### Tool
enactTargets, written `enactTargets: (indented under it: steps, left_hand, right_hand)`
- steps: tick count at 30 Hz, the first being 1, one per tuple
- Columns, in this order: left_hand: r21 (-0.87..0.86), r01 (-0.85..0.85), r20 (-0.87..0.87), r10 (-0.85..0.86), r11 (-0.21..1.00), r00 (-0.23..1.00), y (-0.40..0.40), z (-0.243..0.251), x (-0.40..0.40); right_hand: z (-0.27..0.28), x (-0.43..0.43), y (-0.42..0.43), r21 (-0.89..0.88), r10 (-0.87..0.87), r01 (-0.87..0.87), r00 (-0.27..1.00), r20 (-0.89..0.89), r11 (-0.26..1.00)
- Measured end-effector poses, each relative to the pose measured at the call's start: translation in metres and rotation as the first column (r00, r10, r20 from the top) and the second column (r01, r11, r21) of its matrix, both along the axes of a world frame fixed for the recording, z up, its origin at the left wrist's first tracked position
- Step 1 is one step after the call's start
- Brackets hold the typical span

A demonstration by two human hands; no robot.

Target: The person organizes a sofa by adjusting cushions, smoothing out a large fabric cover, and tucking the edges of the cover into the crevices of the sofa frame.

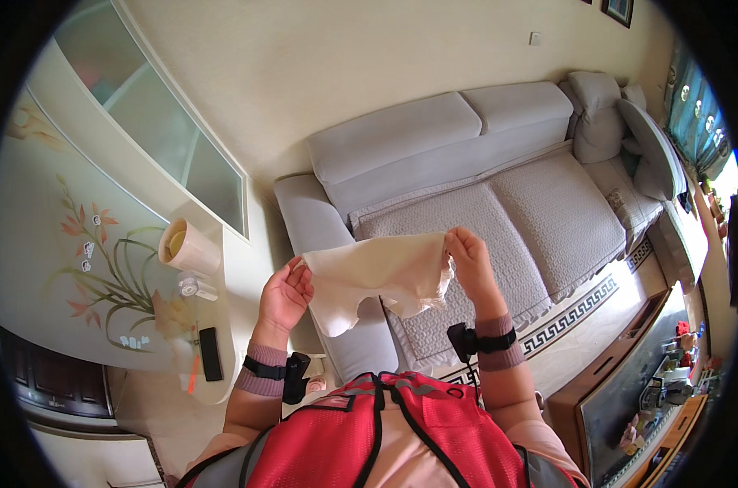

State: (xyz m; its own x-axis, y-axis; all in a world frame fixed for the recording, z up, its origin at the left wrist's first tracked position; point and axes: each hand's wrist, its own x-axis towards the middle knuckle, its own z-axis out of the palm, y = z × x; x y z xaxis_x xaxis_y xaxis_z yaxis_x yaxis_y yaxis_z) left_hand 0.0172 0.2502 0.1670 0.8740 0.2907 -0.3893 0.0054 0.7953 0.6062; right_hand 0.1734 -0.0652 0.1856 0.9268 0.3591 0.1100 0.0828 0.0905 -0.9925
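Observation:
A thin white garment [375, 268] with a ruffled, lacy lower edge, apparently a pair of shorts, is stretched out in the air in front of my chest. My left hand [285, 297] pinches its upper left corner between thumb and fingers, with the palm turned up. At the opposite upper corner, my right hand [471, 263] grips the edge, slightly higher than the left. The cloth hangs down between both hands, and its lower left part droops furthest. Behind it, the sofa's arm and seat are partly hidden.
A grey sofa [399, 140] with quilted seat covers stands ahead. On the left, a narrow ledge [213, 393] holds a beige bin [192, 247], a small white device [197, 287] and a black phone [211, 354]. A dark-topped coffee table [613, 415] bearing several items is on the right.

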Motion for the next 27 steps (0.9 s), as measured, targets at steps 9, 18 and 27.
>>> enactTargets:
  steps: [9, 18, 27]
  left_hand:
    - [-0.016, -0.178, 0.158, 0.178, 0.984, 0.971, 0.036, 0.000, -0.006]
    - [0.725, -0.375, 0.249, 0.288, 0.578, 0.925, 0.099, 0.031, -0.032]
    - [0.491, -0.632, 0.282, 0.576, 0.600, 0.767, 0.165, 0.031, -0.048]
  right_hand:
    - [-0.005, 0.004, 0.026, 0.080, -0.134, 0.130, 0.989, 0.055, 0.988]
    - [0.043, -0.011, 0.086, 0.068, -0.220, 0.213, 0.965, 0.142, 0.975]
    - [0.101, -0.047, 0.126, -0.638, 0.302, 0.101, 0.818, 0.490, 0.763]
